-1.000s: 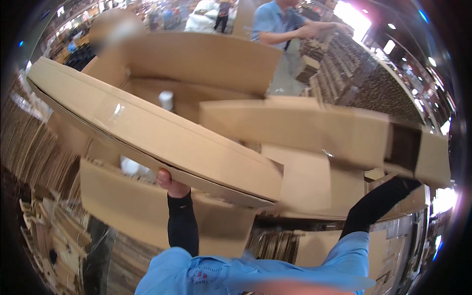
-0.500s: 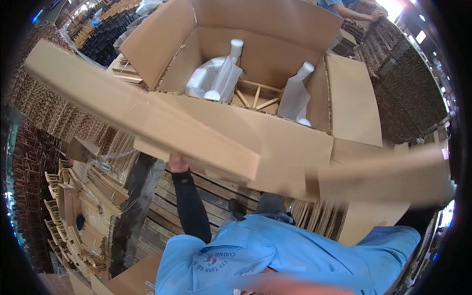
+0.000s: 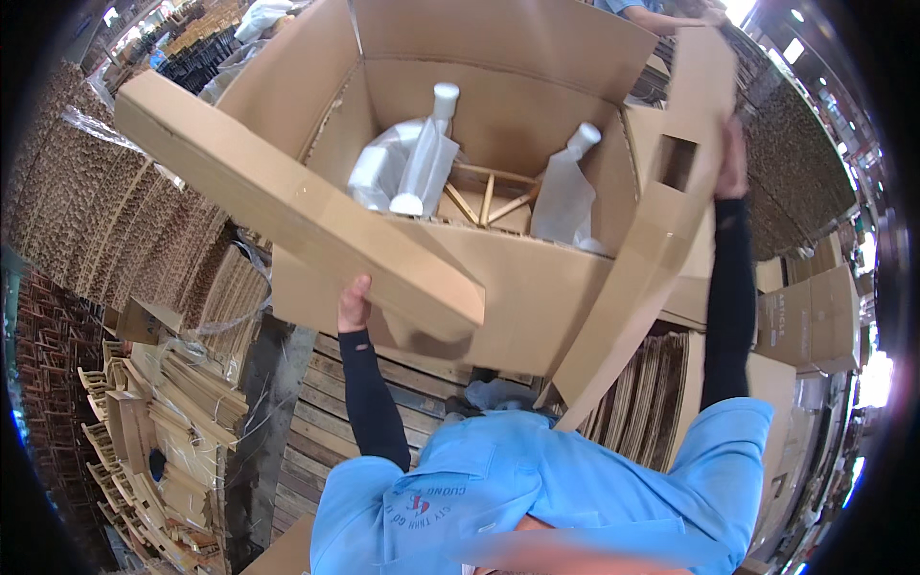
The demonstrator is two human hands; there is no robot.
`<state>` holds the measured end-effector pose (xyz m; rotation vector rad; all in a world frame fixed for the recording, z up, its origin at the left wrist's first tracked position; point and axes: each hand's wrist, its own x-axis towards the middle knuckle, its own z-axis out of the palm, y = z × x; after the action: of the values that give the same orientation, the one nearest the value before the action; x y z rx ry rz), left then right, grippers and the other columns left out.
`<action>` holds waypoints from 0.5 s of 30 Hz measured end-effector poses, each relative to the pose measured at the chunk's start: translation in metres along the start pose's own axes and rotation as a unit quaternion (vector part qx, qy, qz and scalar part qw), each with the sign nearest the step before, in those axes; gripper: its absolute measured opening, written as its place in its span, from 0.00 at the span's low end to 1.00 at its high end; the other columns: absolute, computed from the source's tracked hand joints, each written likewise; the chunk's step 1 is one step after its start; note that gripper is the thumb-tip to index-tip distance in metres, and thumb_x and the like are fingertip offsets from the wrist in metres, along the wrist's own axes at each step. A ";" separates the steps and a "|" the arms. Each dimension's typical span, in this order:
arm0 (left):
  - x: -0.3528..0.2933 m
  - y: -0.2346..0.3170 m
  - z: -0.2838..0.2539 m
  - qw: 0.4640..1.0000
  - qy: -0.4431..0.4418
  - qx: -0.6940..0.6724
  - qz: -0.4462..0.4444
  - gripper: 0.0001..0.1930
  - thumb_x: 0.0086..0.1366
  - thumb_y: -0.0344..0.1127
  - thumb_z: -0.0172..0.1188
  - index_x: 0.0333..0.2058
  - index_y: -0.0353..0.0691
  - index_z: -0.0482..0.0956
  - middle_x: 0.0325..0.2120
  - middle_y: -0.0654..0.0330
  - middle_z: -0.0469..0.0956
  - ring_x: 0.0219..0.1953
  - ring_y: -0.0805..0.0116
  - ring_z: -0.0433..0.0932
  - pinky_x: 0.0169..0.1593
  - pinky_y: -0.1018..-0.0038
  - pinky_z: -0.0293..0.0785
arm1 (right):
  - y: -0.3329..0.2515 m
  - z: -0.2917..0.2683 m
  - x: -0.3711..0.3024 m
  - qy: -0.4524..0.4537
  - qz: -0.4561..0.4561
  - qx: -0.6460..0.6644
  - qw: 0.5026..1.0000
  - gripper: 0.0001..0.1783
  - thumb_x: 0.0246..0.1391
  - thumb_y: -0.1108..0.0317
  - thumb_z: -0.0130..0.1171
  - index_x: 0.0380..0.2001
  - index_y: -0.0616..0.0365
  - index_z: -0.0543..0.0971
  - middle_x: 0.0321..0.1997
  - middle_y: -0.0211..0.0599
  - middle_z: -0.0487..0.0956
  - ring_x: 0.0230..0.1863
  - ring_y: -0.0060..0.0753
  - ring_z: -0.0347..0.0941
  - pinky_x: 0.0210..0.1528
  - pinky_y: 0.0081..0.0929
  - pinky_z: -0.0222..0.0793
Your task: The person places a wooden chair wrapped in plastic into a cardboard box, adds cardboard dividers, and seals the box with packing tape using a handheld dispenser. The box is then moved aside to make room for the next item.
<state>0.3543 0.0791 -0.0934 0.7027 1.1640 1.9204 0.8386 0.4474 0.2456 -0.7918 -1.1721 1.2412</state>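
Note:
My left hand (image 3: 353, 305) is closed on the lower side of a long, narrow cardboard box (image 3: 297, 206), which slants down to the right across the front-left corner of a large open carton (image 3: 517, 297). My right hand (image 3: 731, 165) grips the outer edge of a long folded cardboard piece (image 3: 623, 297) with a square hole, held upright at a slant by the carton's right side. Inside the carton, foam-wrapped parts with white round ends (image 3: 426, 158) stand at the left. Another foam-wrapped part (image 3: 565, 196) is at the right, with wooden bars (image 3: 489, 182) between them.
Stacked flat cardboard (image 3: 125, 211) fills the left side, and another stack (image 3: 795, 163) stands far right. Wooden slats (image 3: 335, 422) lie below the carton. A closed carton (image 3: 810, 321) sits at right. Another person's arm (image 3: 661, 21) shows at the far right of the carton.
The cardboard piece on the right has swung from lying sideways to a steep slant, and my right hand has come into view on it. The left-hand box has shifted slightly right.

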 end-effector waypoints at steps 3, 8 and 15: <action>-0.018 0.007 -0.023 0.993 0.067 0.054 -0.085 0.37 0.60 0.55 0.66 0.60 0.34 0.71 0.54 0.55 0.78 0.54 0.59 0.78 0.59 0.62 0.74 | 0.082 0.044 -0.088 -0.066 0.118 0.010 0.991 0.33 0.64 0.58 0.56 0.68 0.61 0.65 0.65 0.39 0.73 0.63 0.35 0.71 0.68 0.36 0.65; -0.012 0.036 -0.029 0.996 -0.008 0.085 0.023 0.34 0.62 0.53 0.65 0.59 0.35 0.71 0.52 0.55 0.78 0.52 0.61 0.79 0.59 0.61 0.73 | 0.036 0.095 -0.001 -0.292 0.220 0.035 0.930 0.33 0.61 0.61 0.56 0.67 0.58 0.64 0.57 0.41 0.77 0.50 0.33 0.81 0.50 0.36 0.80; 0.133 0.090 0.030 0.965 -0.227 0.028 0.129 0.29 0.64 0.51 0.65 0.56 0.37 0.73 0.49 0.55 0.79 0.50 0.61 0.80 0.61 0.58 0.69 | 0.125 0.219 0.156 -0.480 -0.134 -0.537 0.680 0.48 0.44 0.64 0.67 0.72 0.46 0.64 0.64 0.50 0.71 0.64 0.45 0.68 0.65 0.35 0.65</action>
<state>0.2738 0.1781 0.0092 1.3002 0.8709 1.7992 0.5823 0.5944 0.2222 -0.6851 -2.9191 0.5382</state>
